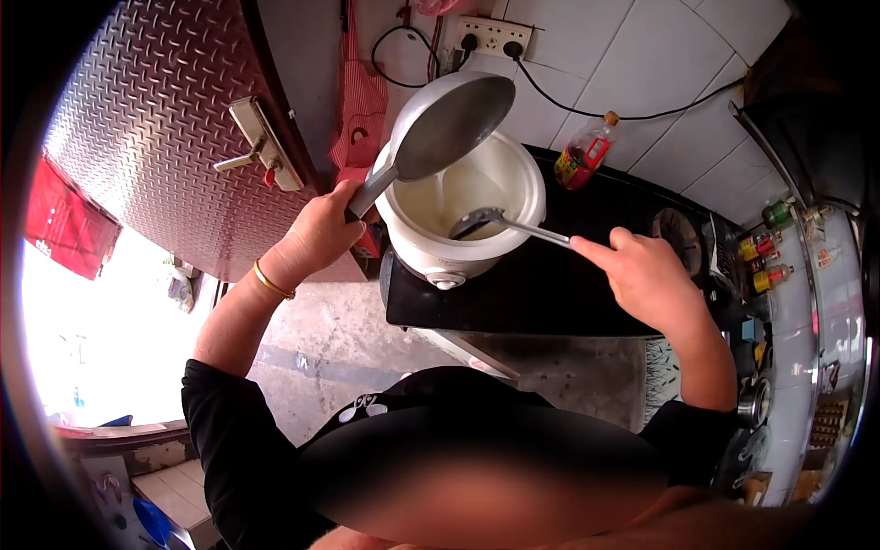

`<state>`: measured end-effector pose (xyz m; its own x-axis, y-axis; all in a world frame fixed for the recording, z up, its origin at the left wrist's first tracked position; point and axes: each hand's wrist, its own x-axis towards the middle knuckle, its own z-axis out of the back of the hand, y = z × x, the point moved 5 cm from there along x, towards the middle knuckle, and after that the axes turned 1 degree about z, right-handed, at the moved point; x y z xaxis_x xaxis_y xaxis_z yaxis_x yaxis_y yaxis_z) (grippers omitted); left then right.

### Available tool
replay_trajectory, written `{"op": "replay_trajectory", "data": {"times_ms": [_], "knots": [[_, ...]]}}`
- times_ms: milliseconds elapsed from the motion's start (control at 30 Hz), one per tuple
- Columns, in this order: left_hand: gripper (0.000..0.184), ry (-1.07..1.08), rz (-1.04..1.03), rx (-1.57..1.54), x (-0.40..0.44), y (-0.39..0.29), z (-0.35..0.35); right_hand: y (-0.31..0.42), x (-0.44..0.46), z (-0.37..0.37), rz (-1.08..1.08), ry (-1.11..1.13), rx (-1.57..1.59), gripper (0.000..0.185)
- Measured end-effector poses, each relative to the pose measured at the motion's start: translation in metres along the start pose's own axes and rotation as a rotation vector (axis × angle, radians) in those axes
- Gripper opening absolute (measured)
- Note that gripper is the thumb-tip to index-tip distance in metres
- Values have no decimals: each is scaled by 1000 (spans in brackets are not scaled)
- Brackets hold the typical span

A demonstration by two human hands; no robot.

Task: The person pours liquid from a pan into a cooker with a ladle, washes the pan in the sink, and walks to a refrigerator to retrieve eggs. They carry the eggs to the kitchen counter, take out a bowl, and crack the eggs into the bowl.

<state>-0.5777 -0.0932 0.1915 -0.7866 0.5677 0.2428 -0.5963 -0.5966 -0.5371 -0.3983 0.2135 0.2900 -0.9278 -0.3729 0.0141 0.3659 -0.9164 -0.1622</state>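
My left hand point(323, 229) is closed around the handle of a large grey metal scoop point(449, 124). Its round bowl is held tilted over the far left rim of a white electric slow cooker point(463, 249). Inside the cooker lies a pale, cloudy liquid point(437, 197). With my right hand point(642, 275) I grip the long handle of a metal ladle point(478, 220), forefinger stretched along it. The ladle's dark bowl dips inside the cooker, near its front wall. A thin pale streak shows below the scoop; whether it is pouring liquid I cannot tell.
The cooker stands on a black countertop point(550, 284). Behind it are a bottle with a red and yellow label point(584, 151) and a power strip point(493, 37) with cords. A patterned metal door point(174, 101) stands at left; a gas burner point(676, 236) is at right.
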Motion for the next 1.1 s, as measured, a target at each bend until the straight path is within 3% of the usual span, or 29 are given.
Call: {"op": "replay_trajectory", "data": {"times_ms": [200,433,667,700,833,933,1000,1067,1100], "knots": [[48,-2,34,84,-1,-11,6,16,32,-28,158,-43,-68,42],[48,-62,-19,92,-2,-12,5,16,69,-84,96,-78,-156,48],[46,-37,29,103,-4,-15,7,-6,85,-100,-16,-64,-159,45],[45,-42,29,105,-4,-14,7,-6,81,-94,-38,-72,-118,38],[43,-55,41,108,-4,-13,7,-21,74,-68,-104,21,89,24],[43,-60,42,105,-6,-14,9,-37,77,-50,-225,191,238,28],[43,-60,37,106,-7,-15,10,-53,82,-52,-85,202,288,38],[43,-53,35,108,-8,-16,10,-41,87,-24,-452,570,478,37],[44,-59,26,106,-8,-17,11,-49,90,-34,-453,590,597,36]]}}
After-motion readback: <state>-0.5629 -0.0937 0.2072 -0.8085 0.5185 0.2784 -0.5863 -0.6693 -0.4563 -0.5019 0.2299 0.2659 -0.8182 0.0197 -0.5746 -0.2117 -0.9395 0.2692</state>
